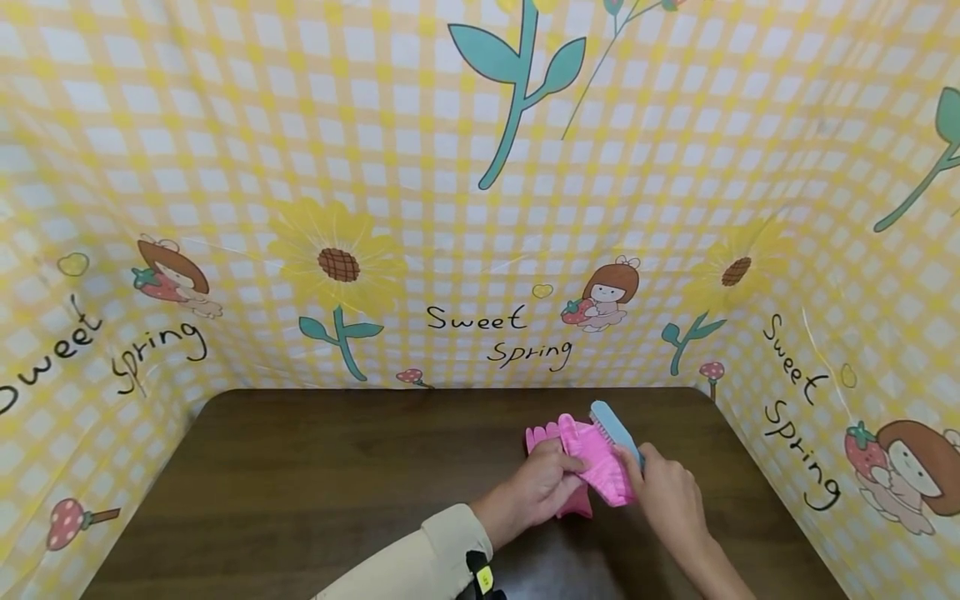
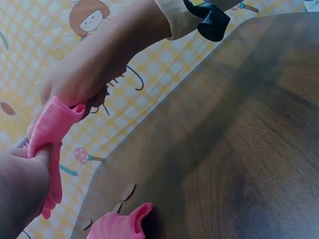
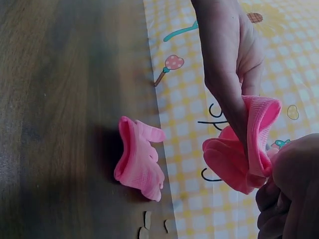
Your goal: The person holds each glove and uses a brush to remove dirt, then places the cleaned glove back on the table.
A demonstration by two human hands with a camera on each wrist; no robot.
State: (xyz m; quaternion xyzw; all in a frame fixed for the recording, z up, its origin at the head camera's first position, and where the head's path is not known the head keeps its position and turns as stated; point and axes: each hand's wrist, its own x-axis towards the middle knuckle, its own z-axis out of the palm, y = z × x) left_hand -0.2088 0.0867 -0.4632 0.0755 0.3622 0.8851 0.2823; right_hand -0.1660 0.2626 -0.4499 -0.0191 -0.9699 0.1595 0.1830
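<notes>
In the head view, my left hand (image 1: 546, 485) pinches a pink knitted glove (image 1: 600, 462), thumb on top of the fabric. My right hand (image 1: 669, 493) grips the handle of a light blue brush (image 1: 615, 429), its bristles turned towards the glove and seeming to touch it. A second pink glove (image 3: 142, 162) lies on the table just below, partly hidden by my left hand in the head view. From the right wrist, the held glove's cuff (image 3: 260, 127) gapes open between both hands. The brush head is hidden in both wrist views.
The dark brown wooden table (image 1: 337, 475) has rounded far corners. A yellow checked cloth (image 1: 480, 233) printed with flowers and words stands around its back and sides. Small brown oval shapes (image 2: 128, 191) show near the lying glove; I cannot tell what they are.
</notes>
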